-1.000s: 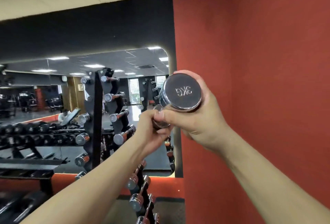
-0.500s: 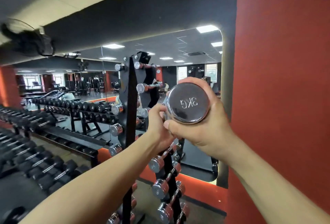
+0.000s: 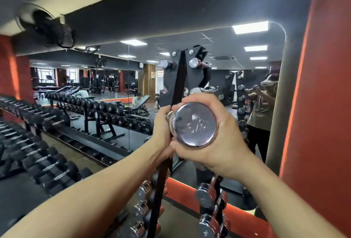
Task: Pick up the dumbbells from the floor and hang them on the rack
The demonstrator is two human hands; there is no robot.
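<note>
Both hands, left hand and right hand, are clasping one chrome dumbbell, its long axis pointing away toward the vertical rack just beyond.

Chrome dumbbell in both hands, left hand and right hand, against black rack.

rack | black, upright | chrome dumbbells on pegs
</note>
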